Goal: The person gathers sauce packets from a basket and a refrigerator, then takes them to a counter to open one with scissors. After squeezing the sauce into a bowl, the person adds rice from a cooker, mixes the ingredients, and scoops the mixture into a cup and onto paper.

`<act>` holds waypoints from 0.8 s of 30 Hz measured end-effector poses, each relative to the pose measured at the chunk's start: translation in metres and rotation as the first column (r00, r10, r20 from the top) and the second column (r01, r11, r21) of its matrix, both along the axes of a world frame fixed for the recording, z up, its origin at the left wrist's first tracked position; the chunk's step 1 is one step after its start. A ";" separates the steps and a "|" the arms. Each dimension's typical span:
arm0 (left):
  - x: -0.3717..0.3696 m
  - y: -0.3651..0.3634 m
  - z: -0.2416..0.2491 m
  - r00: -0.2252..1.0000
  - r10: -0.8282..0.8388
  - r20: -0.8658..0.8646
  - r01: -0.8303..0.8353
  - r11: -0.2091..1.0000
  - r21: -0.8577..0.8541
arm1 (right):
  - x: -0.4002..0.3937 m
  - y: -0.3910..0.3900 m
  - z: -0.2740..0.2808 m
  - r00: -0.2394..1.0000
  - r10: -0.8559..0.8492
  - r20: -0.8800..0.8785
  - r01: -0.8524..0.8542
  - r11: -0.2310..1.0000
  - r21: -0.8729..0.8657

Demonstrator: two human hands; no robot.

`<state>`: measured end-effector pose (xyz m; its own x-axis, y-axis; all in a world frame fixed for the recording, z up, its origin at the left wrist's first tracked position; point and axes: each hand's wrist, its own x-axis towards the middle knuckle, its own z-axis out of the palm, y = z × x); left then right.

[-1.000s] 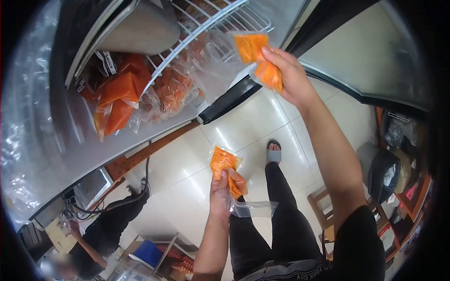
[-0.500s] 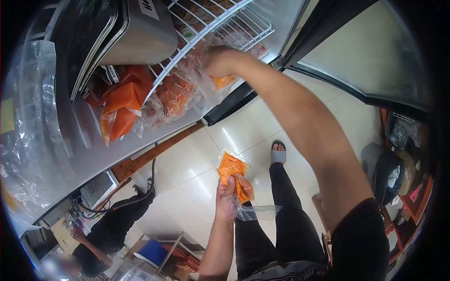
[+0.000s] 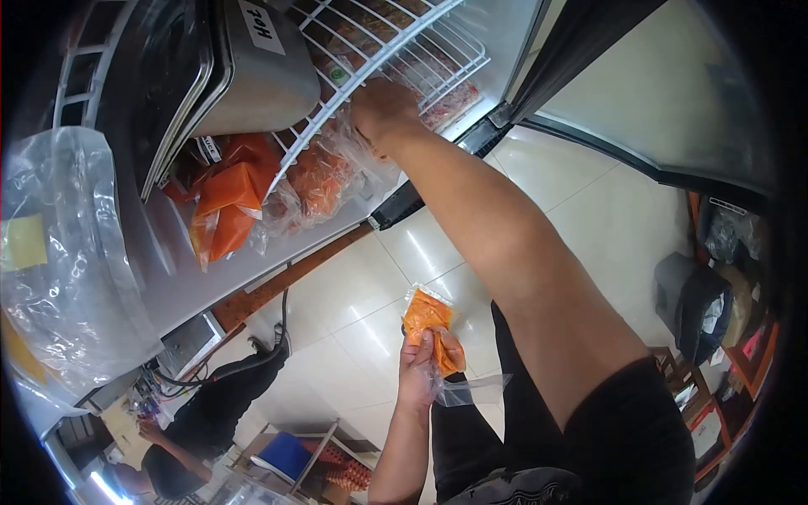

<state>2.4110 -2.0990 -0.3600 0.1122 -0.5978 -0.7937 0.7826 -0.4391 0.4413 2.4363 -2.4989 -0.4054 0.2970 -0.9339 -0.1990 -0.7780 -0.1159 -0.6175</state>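
Note:
My left hand (image 3: 416,360) grips a clear plastic bag of orange sauce-like filling (image 3: 427,315), its loose top hanging toward my legs. My right hand (image 3: 384,109) reaches into the fridge, by the front edge of a white wire shelf (image 3: 392,48). Its fingers are hidden among the clear bags, so any hold there does not show. Just beside it lie crumpled clear bags with orange-red contents (image 3: 320,181). Farther left, a folded bag of red-orange sauce (image 3: 229,206) sits near the fridge's lower edge.
Labelled steel containers (image 3: 273,80) stand on the wire shelf. A large clear plastic bag (image 3: 67,278) hangs at left. The glass fridge door (image 3: 648,93) is open at right. Another person (image 3: 206,412) is at lower left, near a rack with a blue bin (image 3: 280,453). A dark bin (image 3: 694,303) stands at right.
My right hand has moved left and deeper among the bags; the orange bag seen beneath it before is now hidden. My left hand still holds its bag. The view has shifted slightly.

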 end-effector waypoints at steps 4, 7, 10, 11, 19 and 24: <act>0.002 0.004 0.006 1.000 0.006 0.028 -0.006 1.000 0.008 | -0.018 -0.001 -0.010 0.994 0.066 0.091 -0.065 0.998 -0.011; 0.005 0.011 0.004 0.999 0.035 0.035 -0.036 0.999 0.040 | -0.076 0.023 0.013 0.935 0.118 0.334 -0.067 0.985 -0.160; 0.006 0.011 0.001 0.998 0.054 0.027 -0.056 0.996 0.069 | -0.126 0.031 0.010 0.896 0.081 0.436 -0.072 0.997 -0.037; 0.006 0.009 0.001 0.998 0.056 0.023 -0.058 0.996 0.073 | -0.134 0.036 0.012 0.829 -0.019 0.559 -0.048 0.993 0.106; 0.004 -0.017 0.009 0.996 0.085 0.023 -0.086 0.996 0.039 | -0.167 0.085 0.010 0.298 -0.517 0.803 -0.049 0.831 0.554; 0.004 -0.020 0.037 0.996 -0.094 0.003 0.094 0.990 -0.101 | -0.232 0.155 0.048 0.206 -0.608 0.767 -0.041 0.777 0.628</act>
<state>2.4146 -2.1195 -0.3231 0.0503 -0.6829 -0.7288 0.7404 -0.4642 0.4861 2.2039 -2.3443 -0.3573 0.2939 -0.8747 -0.3854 0.4480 0.4822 -0.7528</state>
